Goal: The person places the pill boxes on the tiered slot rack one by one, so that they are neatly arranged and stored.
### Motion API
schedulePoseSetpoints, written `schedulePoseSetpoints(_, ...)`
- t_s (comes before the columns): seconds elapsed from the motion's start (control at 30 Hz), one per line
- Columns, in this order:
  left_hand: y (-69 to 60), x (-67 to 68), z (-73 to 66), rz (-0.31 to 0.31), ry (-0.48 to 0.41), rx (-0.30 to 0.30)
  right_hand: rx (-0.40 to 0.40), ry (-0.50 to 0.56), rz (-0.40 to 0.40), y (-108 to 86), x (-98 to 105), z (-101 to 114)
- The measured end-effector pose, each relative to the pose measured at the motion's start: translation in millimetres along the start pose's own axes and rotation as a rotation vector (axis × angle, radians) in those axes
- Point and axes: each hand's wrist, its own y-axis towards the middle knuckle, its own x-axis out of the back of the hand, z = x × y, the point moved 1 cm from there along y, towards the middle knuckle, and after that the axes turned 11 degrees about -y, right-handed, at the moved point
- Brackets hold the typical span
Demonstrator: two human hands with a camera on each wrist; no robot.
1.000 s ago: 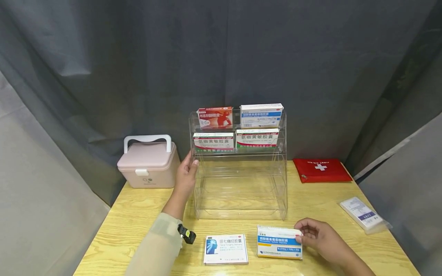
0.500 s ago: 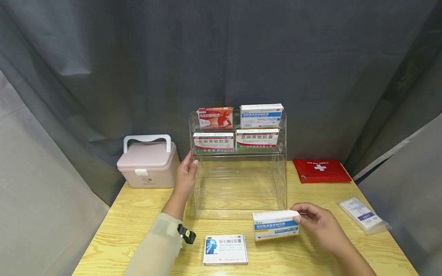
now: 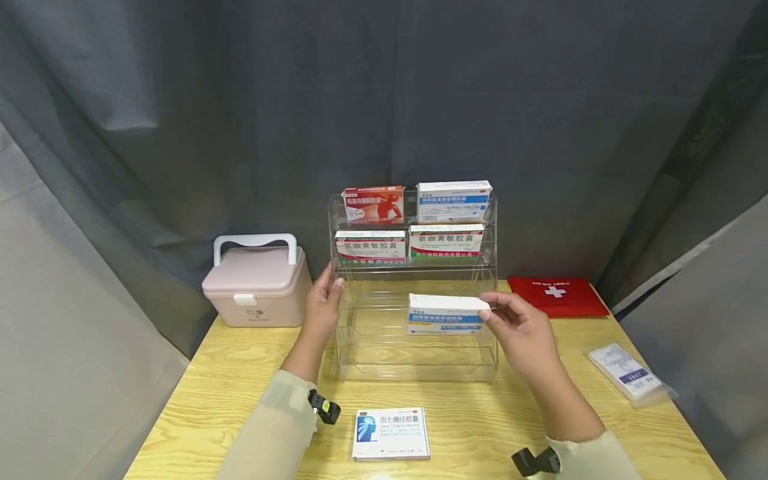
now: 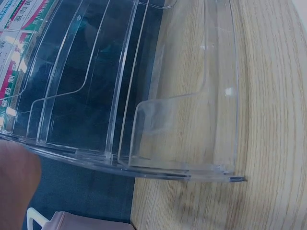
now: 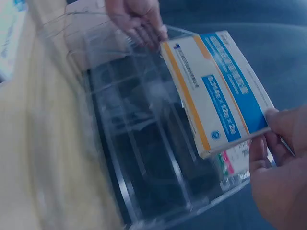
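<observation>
My right hand (image 3: pixel 525 330) pinches the right end of a white medicine box (image 3: pixel 445 319) with blue and orange bands. The box is raised in front of the lower tiers of a clear acrylic display rack (image 3: pixel 414 371). At the rack's left side, my left hand (image 3: pixel 324 303) grips the edge, thumb toward the front. Up on the rack stand a red medicine box (image 3: pixel 375 205), a white-and-blue medicine box (image 3: pixel 454 202), and two green-and-red lettered boxes (image 3: pixel 372 247) below them. The right wrist view shows the held box (image 5: pixel 218 91) close up, tilted.
Flat on the table before the rack lies a white medicine box (image 3: pixel 392 433) with a blue head picture. A pink lidded case (image 3: pixel 258 280) stands at left. On the right are a red first aid pouch (image 3: pixel 555 297) and a bagged white pack (image 3: pixel 630 373).
My right hand has lifted the white-and-blue medicine box off the table and carried it up and leftward to the rack. The left hand has stayed on the rack's side.
</observation>
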Motion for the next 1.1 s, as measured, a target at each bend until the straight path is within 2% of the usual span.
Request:
schedulePoseSetpoints(0.17,0.3,0.9,-0.4,0.003,0.006,-0.004,0.028,0.075,-0.11,25.0,-12.5,20.7)
schedulePoseSetpoints(0.23,0.6,1.3,-0.9,0.004,0.011,-0.003,0.052,0.096,-0.13,33.3,-18.2,27.3)
schedulePoseSetpoints(0.43,1.3,1.6,-1.9,-0.006,0.004,0.003,0.124,0.068,-0.12,50.2,-36.0,38.0)
schedulePoseSetpoints(0.67,2.6,0.2,2.3,0.003,-0.045,0.002,0.149,0.025,-0.113,62.6,-53.6,35.4)
schedulePoseSetpoints(0.9,1.6,0.3,2.2,0.008,-0.075,0.004,0.109,-0.059,-0.098,66.3,-77.0,29.0)
schedulePoseSetpoints(1.1,1.0,0.9,0.7,0.008,-0.053,0.014,0.07,-0.048,-0.084,68.5,-93.4,29.0)
